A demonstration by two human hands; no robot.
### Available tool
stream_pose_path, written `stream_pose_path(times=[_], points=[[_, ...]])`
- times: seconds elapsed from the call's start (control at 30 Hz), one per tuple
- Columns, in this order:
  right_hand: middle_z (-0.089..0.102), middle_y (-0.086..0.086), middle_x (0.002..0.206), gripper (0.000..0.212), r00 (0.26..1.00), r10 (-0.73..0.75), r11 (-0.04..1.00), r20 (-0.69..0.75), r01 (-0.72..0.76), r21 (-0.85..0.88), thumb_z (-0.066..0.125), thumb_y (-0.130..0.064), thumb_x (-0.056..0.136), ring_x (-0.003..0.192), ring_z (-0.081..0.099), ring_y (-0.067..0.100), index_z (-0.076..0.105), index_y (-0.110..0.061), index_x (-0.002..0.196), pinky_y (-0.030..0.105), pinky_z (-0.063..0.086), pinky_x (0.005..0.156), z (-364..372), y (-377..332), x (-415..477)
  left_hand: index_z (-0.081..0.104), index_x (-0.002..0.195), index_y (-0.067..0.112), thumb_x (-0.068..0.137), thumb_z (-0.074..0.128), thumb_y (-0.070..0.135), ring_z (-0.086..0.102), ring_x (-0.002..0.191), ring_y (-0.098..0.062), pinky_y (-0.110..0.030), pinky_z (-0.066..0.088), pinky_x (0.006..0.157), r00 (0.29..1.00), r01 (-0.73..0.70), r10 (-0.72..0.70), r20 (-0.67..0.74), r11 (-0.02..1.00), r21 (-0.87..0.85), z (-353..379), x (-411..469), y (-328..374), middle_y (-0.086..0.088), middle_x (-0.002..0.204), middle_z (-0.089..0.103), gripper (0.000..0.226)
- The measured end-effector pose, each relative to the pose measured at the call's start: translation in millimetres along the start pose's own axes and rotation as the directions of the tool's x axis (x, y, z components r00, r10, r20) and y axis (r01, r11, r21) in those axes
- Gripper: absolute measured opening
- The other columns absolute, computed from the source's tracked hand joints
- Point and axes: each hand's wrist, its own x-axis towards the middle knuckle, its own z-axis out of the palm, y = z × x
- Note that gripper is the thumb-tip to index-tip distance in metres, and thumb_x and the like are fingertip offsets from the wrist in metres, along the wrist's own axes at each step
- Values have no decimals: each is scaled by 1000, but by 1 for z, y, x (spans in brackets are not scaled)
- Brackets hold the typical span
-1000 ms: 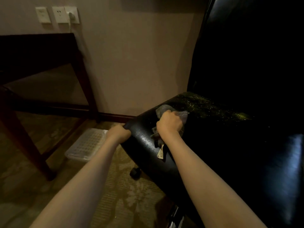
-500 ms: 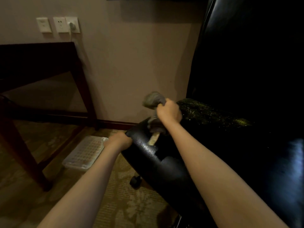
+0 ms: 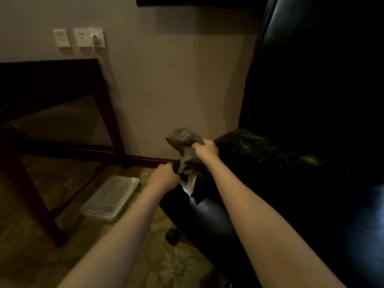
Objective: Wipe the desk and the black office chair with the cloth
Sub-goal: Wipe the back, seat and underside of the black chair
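A black office chair (image 3: 280,183) fills the right side of the head view, its seat shiny and its tall back dark. Above the seat's left front corner my right hand (image 3: 205,150) grips a bunched grey cloth (image 3: 184,140), lifted off the leather. A lower part of the cloth hangs down between my hands with a pale tag showing. My left hand (image 3: 163,176) holds that lower end right at the seat's left edge. The dark wooden desk (image 3: 47,80) stands at the left against the wall.
A clear plastic tray (image 3: 110,197) lies on the patterned carpet beside the desk leg. One chair caster (image 3: 172,235) shows under the seat. Wall sockets (image 3: 83,37) with a plug and cable sit above the desk. The beige wall is close behind.
My right hand lifted the cloth off the seat and raised it. My left hand moved from the seat's edge onto the cloth's lower end.
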Motion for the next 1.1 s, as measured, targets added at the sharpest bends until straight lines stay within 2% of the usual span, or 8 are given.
stream_pose_path(times=[0.17, 0.3, 0.47, 0.6, 0.77, 0.93, 1.0, 1.1], points=[[57, 13, 126, 32, 975, -153, 913, -161, 77, -400, 47, -22, 93, 117, 53, 32, 59, -14, 121, 33, 44, 89, -39, 1, -14, 65, 116, 12, 88, 50, 15, 55, 116, -31, -35, 47, 92, 996, 52, -53, -66, 998, -20, -11, -9, -12, -14, 123, 61, 32], [45, 14, 138, 39, 994, -38, 714, -102, -44, -699, 46, -19, 96, 125, 48, 29, 46, -8, 133, 36, 44, 94, -23, 23, -42, 64, 115, 19, 87, 54, 24, 55, 114, -31, -38, 47, 92, 977, 153, -158, -141, 987, -46, -23, -18, -18, -8, 123, 60, 29], [52, 18, 132, 36, 989, -89, 914, 120, 129, -385, 48, -20, 93, 122, 50, 32, 52, -5, 125, 35, 42, 96, 39, 4, -87, 54, 122, 14, 90, 50, 25, 53, 113, -31, -37, 45, 86, 930, 292, -301, -213, 954, -73, -32, -26, -28, -11, 124, 57, 34], [58, 15, 127, 34, 930, 40, 998, 366, -52, 22, 44, -18, 95, 117, 54, 29, 59, -8, 123, 25, 42, 83, 73, -13, -118, 44, 130, 11, 90, 51, 28, 55, 109, -31, -38, 48, 85, 901, 365, -378, -212, 926, -100, -51, -37, -47, -13, 123, 55, 44], [59, 12, 122, 30, 986, -165, 986, 41, 165, -4, 47, -24, 93, 112, 56, 30, 58, -15, 119, 31, 44, 82, 52, -20, -101, 44, 131, 13, 90, 49, 18, 56, 106, -29, -38, 49, 84, 913, 318, -347, -217, 935, -155, -62, -48, -65, -12, 121, 56, 42], [44, 11, 134, 40, 902, -396, 805, -172, 251, -537, 44, -23, 95, 125, 44, 29, 41, -15, 134, 38, 45, 89, 6, -5, -54, 51, 123, 17, 89, 48, 20, 60, 100, -26, -41, 51, 88, 946, 245, -280, -162, 948, -203, -58, -49, -58, -7, 113, 62, 34], [40, 13, 135, 44, 922, -346, 706, -177, 132, -696, 50, -25, 93, 126, 40, 32, 41, -15, 135, 40, 44, 91, -16, 9, -36, 53, 119, 17, 89, 49, 19, 60, 99, -25, -40, 51, 88, 953, 229, -263, -151, 951, -208, -56, -45, -55, -6, 111, 63, 31], [31, 16, 139, 47, 975, -11, 595, -223, -173, -785, 51, -27, 94, 126, 38, 35, 40, -14, 138, 44, 44, 92, -41, 36, -25, 54, 118, 14, 88, 52, 19, 60, 102, -25, -38, 51, 89, 969, 198, -223, -108, 959, -202, -44, -39, -44, -8, 113, 62, 30]])
